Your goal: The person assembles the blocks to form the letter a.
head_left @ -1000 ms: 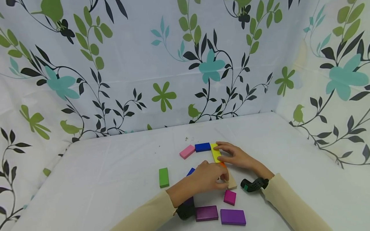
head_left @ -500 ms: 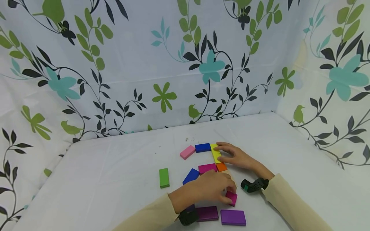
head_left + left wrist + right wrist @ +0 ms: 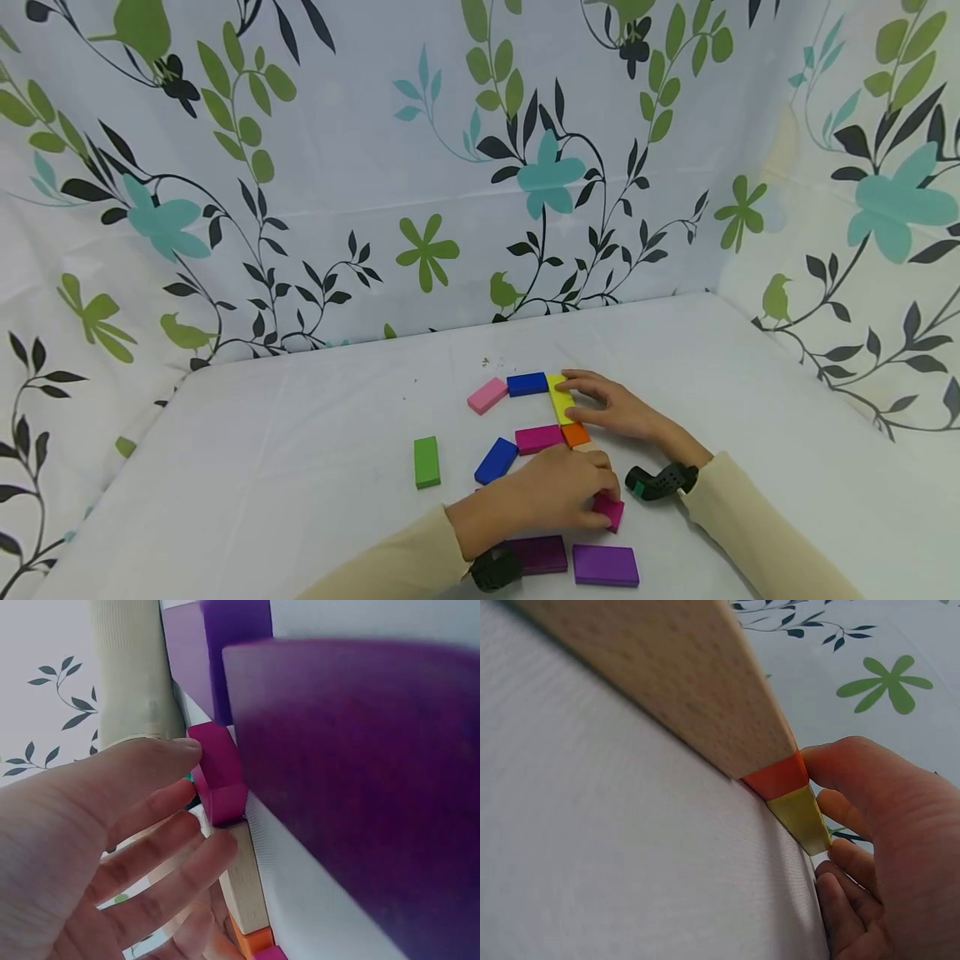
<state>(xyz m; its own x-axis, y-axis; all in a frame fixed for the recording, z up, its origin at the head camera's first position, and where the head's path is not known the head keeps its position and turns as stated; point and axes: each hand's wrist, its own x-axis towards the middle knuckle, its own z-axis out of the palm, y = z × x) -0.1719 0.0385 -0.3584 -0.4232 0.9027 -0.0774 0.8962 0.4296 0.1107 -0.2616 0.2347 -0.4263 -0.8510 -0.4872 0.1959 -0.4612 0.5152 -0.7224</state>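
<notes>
My left hand [image 3: 551, 492] pinches a small magenta block [image 3: 611, 512] between thumb and fingers. In the left wrist view, this magenta block [image 3: 221, 769] meets the end of a natural wood block [image 3: 247, 889]. My right hand [image 3: 615, 406] touches the right side of a yellow block [image 3: 561, 402] with thumb and fingertips. An orange block [image 3: 576, 435] adjoins the yellow one; the wood block beyond it is mostly hidden by my left hand. From the right wrist view, the wood [image 3: 682, 675], orange [image 3: 778, 777] and yellow [image 3: 802, 817] blocks form one line.
A blue block [image 3: 527, 383] and a pink block [image 3: 487, 396] extend left from the yellow one. Another magenta block [image 3: 538, 439], a tilted blue block [image 3: 497, 461] and a green block [image 3: 427, 462] lie left. Dark purple [image 3: 542, 555] and violet [image 3: 606, 566] blocks lie nearest.
My left hand has moved right and nearer, from beside the wood block onto the small magenta block, which has shifted slightly right. My right hand stays at the yellow block.
</notes>
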